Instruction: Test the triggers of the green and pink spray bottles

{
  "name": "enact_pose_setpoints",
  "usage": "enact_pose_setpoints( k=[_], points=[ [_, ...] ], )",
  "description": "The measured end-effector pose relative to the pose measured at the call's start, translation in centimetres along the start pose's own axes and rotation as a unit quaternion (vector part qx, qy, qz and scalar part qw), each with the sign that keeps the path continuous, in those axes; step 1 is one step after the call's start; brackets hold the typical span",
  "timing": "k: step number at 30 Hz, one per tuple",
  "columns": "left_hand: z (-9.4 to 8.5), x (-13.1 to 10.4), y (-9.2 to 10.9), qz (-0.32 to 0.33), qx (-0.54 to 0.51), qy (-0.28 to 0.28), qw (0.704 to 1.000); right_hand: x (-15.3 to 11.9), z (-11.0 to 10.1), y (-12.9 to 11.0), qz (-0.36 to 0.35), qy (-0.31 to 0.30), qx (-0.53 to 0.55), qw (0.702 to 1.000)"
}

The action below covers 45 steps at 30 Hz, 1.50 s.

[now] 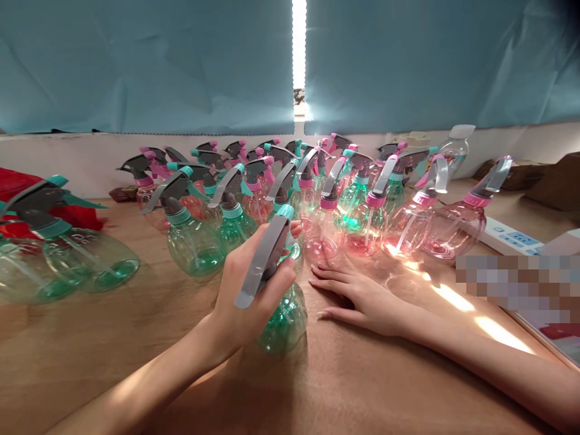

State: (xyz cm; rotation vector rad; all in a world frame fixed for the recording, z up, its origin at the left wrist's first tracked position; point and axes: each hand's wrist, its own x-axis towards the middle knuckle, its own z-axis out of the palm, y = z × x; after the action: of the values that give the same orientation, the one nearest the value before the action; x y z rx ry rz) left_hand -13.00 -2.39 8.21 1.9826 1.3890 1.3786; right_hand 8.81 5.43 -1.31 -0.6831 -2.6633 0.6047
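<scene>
Near the middle of the table, my left hand (244, 290) is wrapped round the neck and trigger head of a green spray bottle (285, 320). Its grey and teal head rises above my fingers, and the clear green body shows below them. My right hand (362, 302) lies flat on the wooden table with its fingers spread, holding nothing. Just beyond its fingertips stands a pink spray bottle (322, 235). Another green spray bottle (194, 244) stands to the left of my left hand.
Several more green and pink spray bottles stand in rows at the back. Two green ones (95, 260) are at the far left by a red cloth (77, 214). A white power strip (512, 235) and a clear plastic bottle (455, 148) are at the right. Blue sheeting (181, 66) hangs behind.
</scene>
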Motion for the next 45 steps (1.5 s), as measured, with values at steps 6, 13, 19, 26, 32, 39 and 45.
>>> enact_pose_setpoints(
  k=[6, 13, 19, 26, 32, 39, 45],
  points=[
    [0.04, -0.01, -0.06, 0.010, 0.008, 0.005, 1.000, 0.07, -0.07, -0.09, 0.000, -0.008, 0.000, 1.000],
    [-0.04, 0.09, 0.28, 0.006, 0.003, -0.001, 1.000, 0.06, 0.03, 0.03, -0.004, -0.002, -0.004, 1.000],
    [0.01, 0.10, 0.30, 0.009, -0.002, 0.000, 1.000, 0.02, 0.06, 0.01, -0.002, -0.002, -0.008, 1.000],
    [0.01, 0.15, 0.46, 0.000, 0.002, 0.001, 1.000, -0.03, 0.12, 0.05, -0.004, 0.005, -0.003, 1.000],
    [0.01, 0.08, 0.56, -0.005, 0.005, 0.002, 1.000, -0.02, 0.18, 0.00, -0.006, 0.020, 0.011, 1.000],
    [0.05, 0.06, 0.38, 0.000, -0.001, 0.001, 1.000, -0.05, 0.16, 0.13, -0.006, 0.013, 0.009, 1.000],
    [0.00, 0.16, 0.40, -0.006, -0.001, 0.001, 1.000, -0.04, 0.11, 0.10, -0.005, 0.014, 0.013, 1.000]
  ],
)
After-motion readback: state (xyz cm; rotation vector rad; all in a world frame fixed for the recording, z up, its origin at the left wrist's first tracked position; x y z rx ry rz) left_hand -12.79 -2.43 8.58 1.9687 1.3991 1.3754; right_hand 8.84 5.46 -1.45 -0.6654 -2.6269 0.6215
